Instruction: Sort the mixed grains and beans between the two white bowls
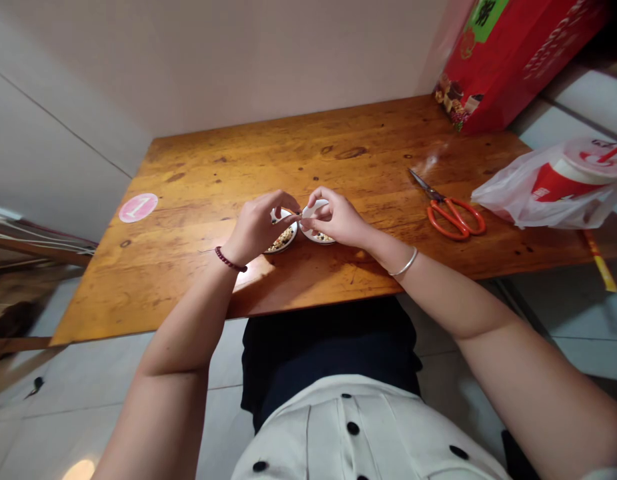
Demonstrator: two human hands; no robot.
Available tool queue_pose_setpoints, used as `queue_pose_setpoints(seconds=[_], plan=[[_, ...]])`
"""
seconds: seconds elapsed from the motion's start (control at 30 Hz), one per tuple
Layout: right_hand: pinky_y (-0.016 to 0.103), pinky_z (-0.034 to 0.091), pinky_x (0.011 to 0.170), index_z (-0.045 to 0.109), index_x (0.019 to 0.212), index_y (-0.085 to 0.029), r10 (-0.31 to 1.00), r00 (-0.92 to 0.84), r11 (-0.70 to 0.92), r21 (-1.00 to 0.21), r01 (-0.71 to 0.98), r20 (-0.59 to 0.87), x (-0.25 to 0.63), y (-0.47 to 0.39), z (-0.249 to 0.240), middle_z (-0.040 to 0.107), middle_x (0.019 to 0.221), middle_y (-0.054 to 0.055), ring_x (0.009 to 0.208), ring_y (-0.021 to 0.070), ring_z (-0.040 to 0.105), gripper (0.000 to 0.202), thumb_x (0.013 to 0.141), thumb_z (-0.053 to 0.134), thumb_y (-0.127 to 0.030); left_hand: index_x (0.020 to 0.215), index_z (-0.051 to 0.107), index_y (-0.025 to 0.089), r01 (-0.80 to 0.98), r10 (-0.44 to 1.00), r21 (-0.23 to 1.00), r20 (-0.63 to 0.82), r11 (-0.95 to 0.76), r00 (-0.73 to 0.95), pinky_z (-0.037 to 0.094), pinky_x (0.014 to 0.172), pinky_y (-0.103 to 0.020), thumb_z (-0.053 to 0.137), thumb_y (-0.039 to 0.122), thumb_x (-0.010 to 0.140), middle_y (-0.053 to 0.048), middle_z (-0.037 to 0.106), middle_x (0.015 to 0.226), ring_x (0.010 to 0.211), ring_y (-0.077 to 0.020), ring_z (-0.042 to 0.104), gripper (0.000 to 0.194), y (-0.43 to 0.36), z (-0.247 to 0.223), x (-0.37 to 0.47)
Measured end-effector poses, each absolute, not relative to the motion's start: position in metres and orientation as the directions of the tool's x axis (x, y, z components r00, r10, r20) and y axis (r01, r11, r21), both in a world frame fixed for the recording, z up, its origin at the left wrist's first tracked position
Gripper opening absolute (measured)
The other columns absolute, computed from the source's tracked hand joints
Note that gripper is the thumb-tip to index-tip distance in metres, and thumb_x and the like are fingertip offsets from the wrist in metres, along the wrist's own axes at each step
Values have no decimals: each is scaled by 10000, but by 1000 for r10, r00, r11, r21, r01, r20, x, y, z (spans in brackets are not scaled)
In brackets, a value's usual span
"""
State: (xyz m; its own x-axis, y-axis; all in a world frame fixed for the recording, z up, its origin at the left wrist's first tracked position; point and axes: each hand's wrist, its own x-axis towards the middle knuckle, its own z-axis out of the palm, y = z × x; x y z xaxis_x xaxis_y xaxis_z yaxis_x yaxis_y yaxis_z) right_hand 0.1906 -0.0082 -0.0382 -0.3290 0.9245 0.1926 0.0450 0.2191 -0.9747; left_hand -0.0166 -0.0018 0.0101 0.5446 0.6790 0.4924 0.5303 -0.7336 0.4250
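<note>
Two small white bowls stand side by side near the table's front edge. The left bowl (287, 241) holds yellowish and dark grains or beans. A smaller amount of similar grains shows in the right bowl (315, 212). Over the left bowl is my left hand (265, 223), its thumb and fingertips pinched together. My right hand (338, 220) hovers above the right bowl, also in a pinch. Both sets of fingertips meet between the bowls. Whatever they hold is too small to make out. My hands hide parts of both bowls.
Orange-handled scissors (453, 217) lie right of the bowls on the wooden table (198, 280). A lidded cup (568, 177) in a plastic bag (503, 193) stands at the right edge. Behind it is a red box (508, 67). A round pink sticker (138, 208) is at left.
</note>
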Motion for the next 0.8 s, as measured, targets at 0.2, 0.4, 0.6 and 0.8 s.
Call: queue_pose_setpoints(seconds=[0.2,0.4,0.6,0.8], plan=[[278,529,605,467,998,-251,919,-342,219,-975,37,194,191,-8,-39,671,701,-45,642,171,707,426,765,772,-436,930,666,192,529,680,428,494,-733,542,472,631,-219,727,225,849,-13,714,878,728,-112,616,106,-1,10,-17],[276,518,606,452,986,-248,913,-350,225,-974,5,209,191,-8,-36,672,700,-43,626,160,689,422,772,765,-433,929,672,198,527,696,455,487,-718,527,466,616,-219,719,235,853,-12,708,873,698,-105,590,97,-1,9,-17],[294,524,632,444,978,-256,916,-348,216,-976,10,199,191,-9,-34,666,718,-36,655,168,691,391,789,750,-409,941,670,197,532,697,450,475,-717,537,473,620,-225,706,270,866,-26,708,880,715,-115,604,111,-1,9,-18],[296,522,631,442,973,-261,919,-344,210,-978,10,194,191,-9,-35,660,715,-41,659,164,685,390,788,748,-417,938,672,198,535,698,448,464,-716,546,460,611,-219,699,291,871,-27,714,882,730,-119,616,118,-1,10,-18]])
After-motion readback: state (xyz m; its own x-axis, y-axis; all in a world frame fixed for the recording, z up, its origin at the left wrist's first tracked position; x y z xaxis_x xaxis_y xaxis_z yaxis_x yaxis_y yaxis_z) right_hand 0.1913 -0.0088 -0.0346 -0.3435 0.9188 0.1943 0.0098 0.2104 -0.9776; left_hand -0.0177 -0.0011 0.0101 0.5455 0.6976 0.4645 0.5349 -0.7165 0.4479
